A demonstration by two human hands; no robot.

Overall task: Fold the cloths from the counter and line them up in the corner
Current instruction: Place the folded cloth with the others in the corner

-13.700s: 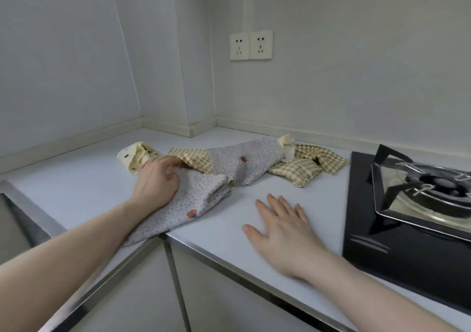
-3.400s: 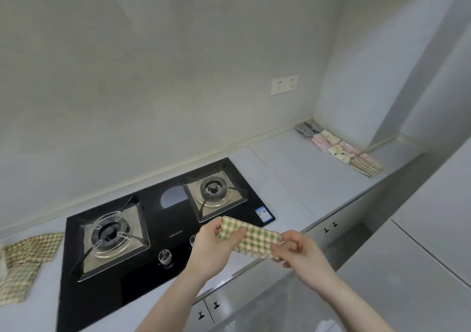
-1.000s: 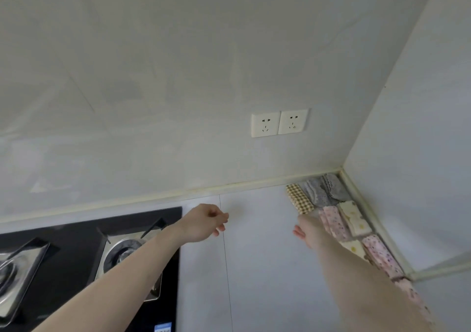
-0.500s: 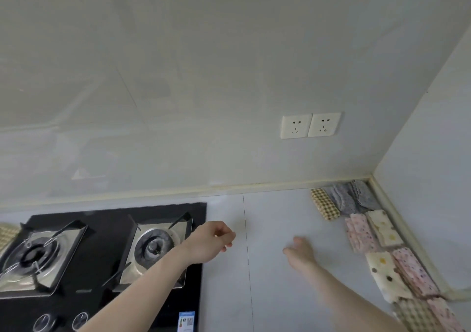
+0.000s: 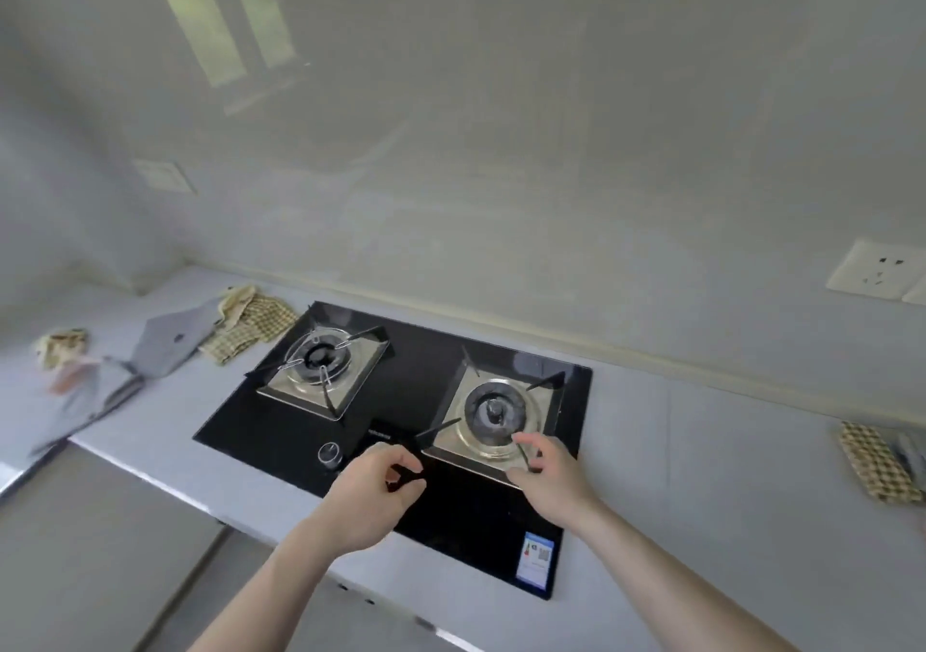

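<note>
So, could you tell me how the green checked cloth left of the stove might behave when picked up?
The green checked cloth lies crumpled in soft folds, so it is probably floppy and light. Another cloth touches it and may drag along.

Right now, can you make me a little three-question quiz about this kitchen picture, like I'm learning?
1. True or false: the left hand holds a cloth.
2. Which side of the gas stove has the unfolded cloths: A left, B right?
3. Fill in: the folded checked cloth lies at the picture's ____ edge.

Key: 1 false, both hands are empty, the right hand too. 2 A, the grey cloth and crumpled checked cloth lie there. 3 right.
</note>
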